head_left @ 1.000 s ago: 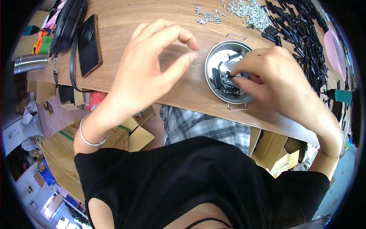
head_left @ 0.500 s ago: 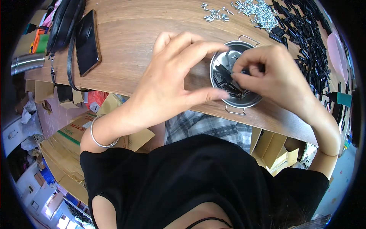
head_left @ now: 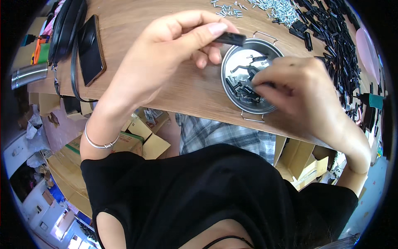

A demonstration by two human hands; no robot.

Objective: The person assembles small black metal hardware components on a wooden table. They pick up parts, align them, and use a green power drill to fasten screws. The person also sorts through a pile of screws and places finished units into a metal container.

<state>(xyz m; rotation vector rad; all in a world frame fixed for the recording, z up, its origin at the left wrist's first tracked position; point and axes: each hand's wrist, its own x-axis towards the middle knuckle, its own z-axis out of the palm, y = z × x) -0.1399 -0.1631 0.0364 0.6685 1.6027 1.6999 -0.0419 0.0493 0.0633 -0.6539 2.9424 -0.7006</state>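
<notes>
A round metal bowl (head_left: 232, 62) with two wire handles sits near the front edge of the wooden table (head_left: 132, 25), holding several small black plastic parts and screws. My left hand (head_left: 170, 54) pinches a small black plastic part (head_left: 230, 39) between thumb and forefinger, just above the bowl's left rim. My right hand (head_left: 298, 95) reaches into the bowl from the right, fingertips down among the black parts; whether it grips one is hidden.
A heap of black plastic parts (head_left: 331, 29) and a scatter of silver screws (head_left: 269, 7) lie at the back right. A black phone (head_left: 90, 50), black headphones (head_left: 66, 25) and a metal flask (head_left: 29, 74) rest at the left. Cardboard boxes (head_left: 137, 141) stand under the table.
My left hand went to the bowl and has come up holding a black part at the bowl's left rim. My right hand stays in the bowl.
</notes>
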